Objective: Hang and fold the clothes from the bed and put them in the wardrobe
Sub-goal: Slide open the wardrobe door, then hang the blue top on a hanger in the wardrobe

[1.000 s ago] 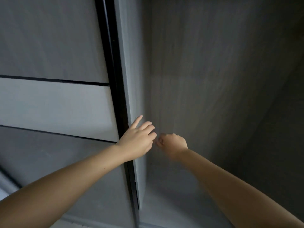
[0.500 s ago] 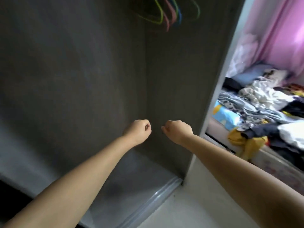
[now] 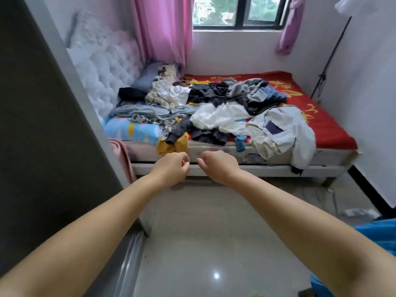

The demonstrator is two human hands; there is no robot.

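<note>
Two hands, left hand [image 3: 171, 168] and right hand [image 3: 218, 166], loosely curled, holding nothing, before one bed [image 3: 267, 166] heaped with clothes [image 3: 214, 108]; wardrobe [image 3: 32, 125], faced earlier, now left of the bed.

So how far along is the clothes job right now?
Barely started. Done: nothing visibly hung or folded; only the wardrobe stands at the left. In hand: nothing, the left hand and right hand are loosely curled and hold no garment, short of the bed. Left: the whole clothes pile lies unsorted on it.

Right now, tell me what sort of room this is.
A bedroom, most likely: a bed heaped with clothes, a tufted headboard and pink curtains at the window.
</note>
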